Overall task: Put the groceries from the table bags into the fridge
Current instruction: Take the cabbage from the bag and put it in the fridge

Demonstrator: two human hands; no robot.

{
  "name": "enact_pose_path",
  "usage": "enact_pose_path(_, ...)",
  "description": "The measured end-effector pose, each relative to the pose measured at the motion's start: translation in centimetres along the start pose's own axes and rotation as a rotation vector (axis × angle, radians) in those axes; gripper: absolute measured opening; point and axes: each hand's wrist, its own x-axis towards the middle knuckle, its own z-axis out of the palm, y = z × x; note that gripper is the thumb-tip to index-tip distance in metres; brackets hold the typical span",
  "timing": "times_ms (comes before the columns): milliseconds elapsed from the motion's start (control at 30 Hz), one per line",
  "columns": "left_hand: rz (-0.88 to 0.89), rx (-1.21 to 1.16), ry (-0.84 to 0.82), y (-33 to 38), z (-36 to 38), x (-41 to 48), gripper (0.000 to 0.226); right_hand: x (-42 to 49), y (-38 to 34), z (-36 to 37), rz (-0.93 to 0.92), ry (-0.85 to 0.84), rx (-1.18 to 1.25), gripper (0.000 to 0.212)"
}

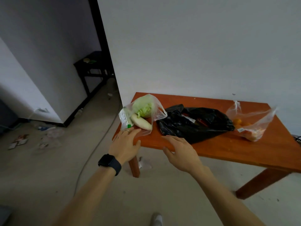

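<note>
Groceries bag [143,110] w/ cabbage [142,106] sits center frame at surface [203,149] corner; both hands' fingers [130,132] spread, holding nothing. Careless tug could spill radish [140,123] off edge.

Three bags [156,110] [195,126] [254,121], two hands [126,144] [180,147], one table [228,152]

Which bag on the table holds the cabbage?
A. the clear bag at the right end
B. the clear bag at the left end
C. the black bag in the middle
B: the pale green cabbage shows through the clear bag at the left end, beside a white radish.
</note>
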Motion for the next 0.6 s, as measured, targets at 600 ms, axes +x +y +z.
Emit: enact_pose_path(600,0.126,0.083,-0.494,-7.7,9.0,31.2,0.043,31.0,1.6,9.2,0.387,-0.248,0.714,0.034)
